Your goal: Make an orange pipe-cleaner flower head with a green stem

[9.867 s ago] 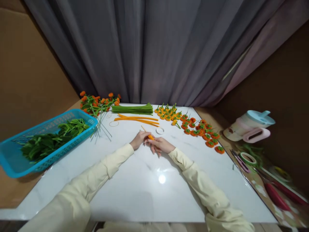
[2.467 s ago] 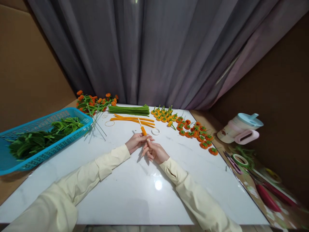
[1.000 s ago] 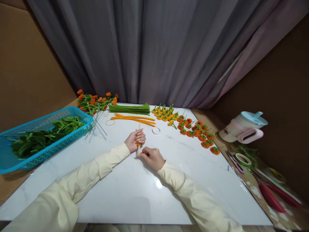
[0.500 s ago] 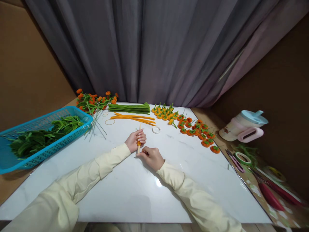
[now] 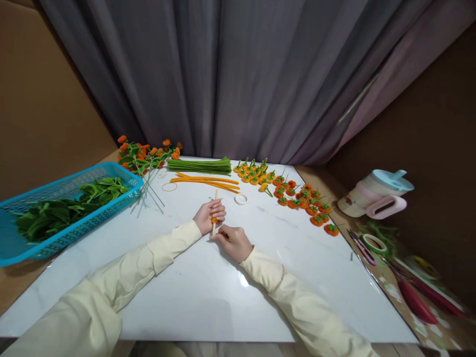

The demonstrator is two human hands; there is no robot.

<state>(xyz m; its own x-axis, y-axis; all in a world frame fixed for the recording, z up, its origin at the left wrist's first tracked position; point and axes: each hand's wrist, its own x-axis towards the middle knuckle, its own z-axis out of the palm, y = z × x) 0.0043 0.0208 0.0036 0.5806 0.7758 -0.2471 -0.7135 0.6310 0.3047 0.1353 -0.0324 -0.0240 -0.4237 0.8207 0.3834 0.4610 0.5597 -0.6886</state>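
Now the left hand [image 5: 209,217] wraps its bent fingers round a pale stick [image 5: 213,228], whose two ends poke out past them. An orange piece [image 5: 214,220] (partly hidden by the grip) shows on the stick, right beside those fingers. The right hand [image 5: 235,243] has its fingers curled, thumb tip at the stick's near end; whether they pinch it, I cannot tell. Beyond the left fingers lie orange strips [image 5: 204,182], then green strips [image 5: 199,166]; a white ring [image 5: 241,203] sits nearby, to their right.
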